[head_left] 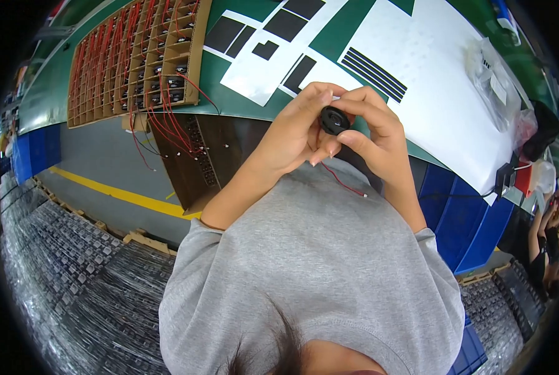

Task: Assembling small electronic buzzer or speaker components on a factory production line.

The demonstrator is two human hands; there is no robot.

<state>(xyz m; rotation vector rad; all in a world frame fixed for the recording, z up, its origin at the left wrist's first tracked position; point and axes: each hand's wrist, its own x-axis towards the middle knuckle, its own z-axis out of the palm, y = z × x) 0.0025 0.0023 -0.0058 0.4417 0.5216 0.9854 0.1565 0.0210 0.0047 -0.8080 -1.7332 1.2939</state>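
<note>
Above the near edge of the green table, both my hands are closed around a small round black speaker. My right hand grips its right side between thumb and fingers. My left hand is curled at its left side, with the fingertips under and beside it. From below the left fingers a thin red wire hangs over my grey shirt and ends in a small white connector. Part of the wire is hidden by the fingers.
A divided cardboard box with red-wired black parts stands at left. Below it is another brown box. White sheets bear black cut-outs. A clear plastic bag lies right, a blue bin below. Another person's arm shows far right.
</note>
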